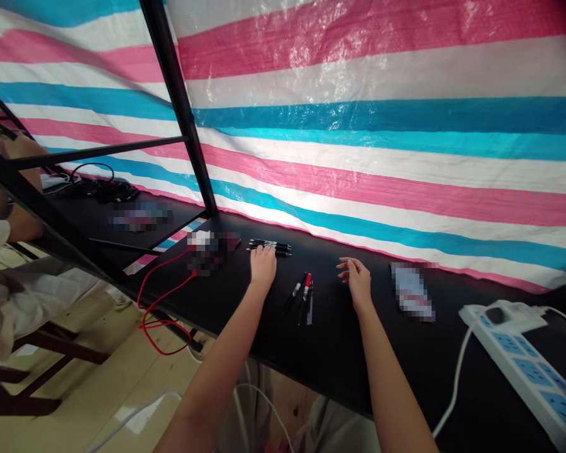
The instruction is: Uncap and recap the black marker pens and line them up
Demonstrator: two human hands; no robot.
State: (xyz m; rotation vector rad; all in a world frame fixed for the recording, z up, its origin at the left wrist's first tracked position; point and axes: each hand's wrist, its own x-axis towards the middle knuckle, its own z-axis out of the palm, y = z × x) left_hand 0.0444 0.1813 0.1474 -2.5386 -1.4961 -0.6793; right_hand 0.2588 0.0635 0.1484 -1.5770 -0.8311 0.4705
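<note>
On the black desk (pixel 330 352), several black pens (pixel 278 245) lie side by side in a row near the back. My left hand (pixel 263 264) is over the near side of this row, its fingers closed on a pen whose ends stick out on both sides. Nearer to me lies a loose group: a pen with a red cap (pixel 307 284), a dark pen with a white band (pixel 296 289) and a slim clear-and-dark one (pixel 310 308). To the right of that group, my right hand (pixel 357 280) hovers with fingers loosely bent and apart, nothing in them.
A white power strip (pixel 523 365) with plugs and cables takes up the desk's right side. Blurred-out items (pixel 412 292) lie right and left, with a red cable (pixel 163 261) at left. A black metal frame (pixel 183 126) and striped sheeting (pixel 382 119) bound the desk. Another person (pixel 23 289) sits left.
</note>
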